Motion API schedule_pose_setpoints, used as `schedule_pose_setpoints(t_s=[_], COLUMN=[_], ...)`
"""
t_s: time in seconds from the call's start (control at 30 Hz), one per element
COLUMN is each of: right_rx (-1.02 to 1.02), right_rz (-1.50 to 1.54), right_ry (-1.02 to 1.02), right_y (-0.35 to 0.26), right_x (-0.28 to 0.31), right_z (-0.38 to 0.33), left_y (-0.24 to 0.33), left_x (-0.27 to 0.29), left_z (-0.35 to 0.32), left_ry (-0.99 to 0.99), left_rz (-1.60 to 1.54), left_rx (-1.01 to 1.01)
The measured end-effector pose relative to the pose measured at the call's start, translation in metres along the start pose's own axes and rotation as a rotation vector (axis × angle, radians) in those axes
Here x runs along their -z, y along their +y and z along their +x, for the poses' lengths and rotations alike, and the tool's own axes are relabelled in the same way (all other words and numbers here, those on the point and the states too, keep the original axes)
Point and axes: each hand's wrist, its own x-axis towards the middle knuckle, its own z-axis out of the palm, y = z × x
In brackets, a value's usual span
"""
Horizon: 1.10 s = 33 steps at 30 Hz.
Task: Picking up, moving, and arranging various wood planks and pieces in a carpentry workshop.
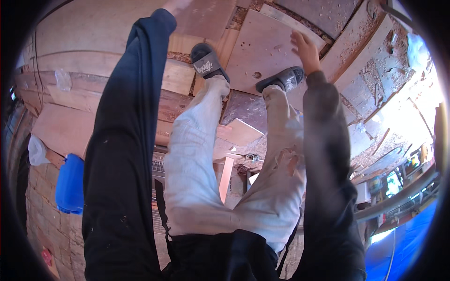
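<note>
Both my arms, in dark sleeves, stretch forward over wooden boards. At the upper edge, only a blurred sliver of my left hand (178, 5) shows past its cuff, and its fingers are cut off from sight. My right hand (307, 52) hangs above a reddish plywood panel (262, 44), its fingers apart and nothing in them. Between my arms are my legs in pale trousers. My feet, in dark slide sandals (205, 60), rest on the boards; the right sandal (293, 77) is on the panel, near a dark round hole.
A blue plastic jug (70, 184) stands on brick paving at the left, near a white plastic bag (36, 151). Wood shavings and scraps (379, 75) litter the right. A blue tarp (408, 243) spans the lower right, below a curved pipe (398, 196). A loose offcut (240, 132) lies between my legs.
</note>
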Motion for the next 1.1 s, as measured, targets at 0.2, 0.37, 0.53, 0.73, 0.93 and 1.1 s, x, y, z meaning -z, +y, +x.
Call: schedule_pose_setpoints(t_s=[0.2, 0.37, 0.53, 0.73, 0.93, 1.1], right_rx=[0.118, -0.145, -0.448, -0.231, -0.164, -0.269], right_rz=[-0.230, -0.247, -0.182, -0.255, 0.256, 0.129], right_ry=[-0.203, -0.191, -0.242, -0.249, -0.343, -0.455], right_y=[-0.043, -0.034, -0.041, -0.123, -0.203, -0.130], right_x=[0.006, 0.042, 0.073, 0.054, 0.000, -0.092], right_z=[-0.150, -0.244, -0.282, -0.208, -0.177, -0.210], left_y=[-0.036, -0.116, -0.229, -0.253, -0.176, -0.121], left_x=[0.005, 0.028, 0.025, -0.126, -0.260, -0.201], left_z=[-0.151, -0.348, -0.523, -0.688, -0.685, -0.645], left_ry=[0.135, 0.352, 0.535, 0.218, 0.323, 0.493], left_rz=[0.056, -0.025, -0.064, 0.420, 0.019, -0.382], left_rx=[-0.184, 0.294, 0.887, 0.507, 0.628, 0.672])
